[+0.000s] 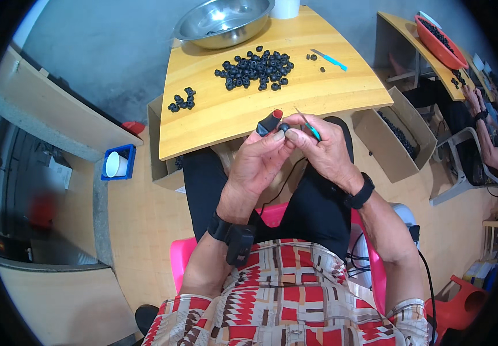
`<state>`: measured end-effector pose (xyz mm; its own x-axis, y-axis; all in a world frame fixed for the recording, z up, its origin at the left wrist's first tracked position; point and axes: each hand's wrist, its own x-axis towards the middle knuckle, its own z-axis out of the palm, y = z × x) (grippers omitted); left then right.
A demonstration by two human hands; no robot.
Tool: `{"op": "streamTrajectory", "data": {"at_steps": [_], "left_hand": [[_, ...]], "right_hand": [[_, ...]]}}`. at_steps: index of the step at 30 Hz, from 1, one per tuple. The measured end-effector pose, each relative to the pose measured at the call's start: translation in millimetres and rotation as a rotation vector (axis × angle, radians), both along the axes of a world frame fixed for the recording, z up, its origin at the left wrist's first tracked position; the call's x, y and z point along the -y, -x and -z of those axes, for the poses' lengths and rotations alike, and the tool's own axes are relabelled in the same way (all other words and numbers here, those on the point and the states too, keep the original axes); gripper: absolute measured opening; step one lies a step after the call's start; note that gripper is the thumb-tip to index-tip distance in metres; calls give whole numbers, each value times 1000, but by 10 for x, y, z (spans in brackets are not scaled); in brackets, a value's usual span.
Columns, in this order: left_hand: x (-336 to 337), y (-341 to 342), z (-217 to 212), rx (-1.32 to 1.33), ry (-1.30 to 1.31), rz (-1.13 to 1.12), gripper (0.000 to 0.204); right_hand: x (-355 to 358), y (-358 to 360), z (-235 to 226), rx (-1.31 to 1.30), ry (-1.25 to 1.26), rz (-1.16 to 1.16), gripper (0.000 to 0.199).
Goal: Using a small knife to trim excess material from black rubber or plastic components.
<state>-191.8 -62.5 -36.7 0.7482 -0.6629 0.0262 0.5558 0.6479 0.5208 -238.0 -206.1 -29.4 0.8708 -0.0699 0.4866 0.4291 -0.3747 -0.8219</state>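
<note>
My left hand [256, 164] is closed, pinching a small round black part [283, 127] between thumb and fingers, just off the table's near edge. A black sleeve with a red end [269, 123] stands up at its index finger; whether it is worn or held I cannot tell. My right hand [328, 151] is closed around a small knife with a teal handle [312, 130], its thin blade pointing up and away. The right thumb meets the black part too. Beyond my hands, a heap of similar black parts [255, 70] lies on the wooden table [329, 86], with a smaller cluster [183, 101] to the left.
A steel bowl [226, 26] stands at the table's far side. A blue-handled knife [331, 60] lies at the right, near a few bits. Cardboard box [390, 147] with black parts is right of the table; a blue bin [110, 173] sits left. Another person's hand [472, 99] works far right.
</note>
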Motion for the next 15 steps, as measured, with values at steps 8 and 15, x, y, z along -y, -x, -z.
{"op": "streamTrajectory", "data": {"at_steps": [8, 15], "left_hand": [[-100, -102, 291, -94, -48, 123, 33], [-162, -121, 272, -58, -231, 123, 30]], "right_hand": [[-24, -57, 83, -291, -392, -190, 21], [-34, -103, 168, -283, -359, -133, 21]]}}
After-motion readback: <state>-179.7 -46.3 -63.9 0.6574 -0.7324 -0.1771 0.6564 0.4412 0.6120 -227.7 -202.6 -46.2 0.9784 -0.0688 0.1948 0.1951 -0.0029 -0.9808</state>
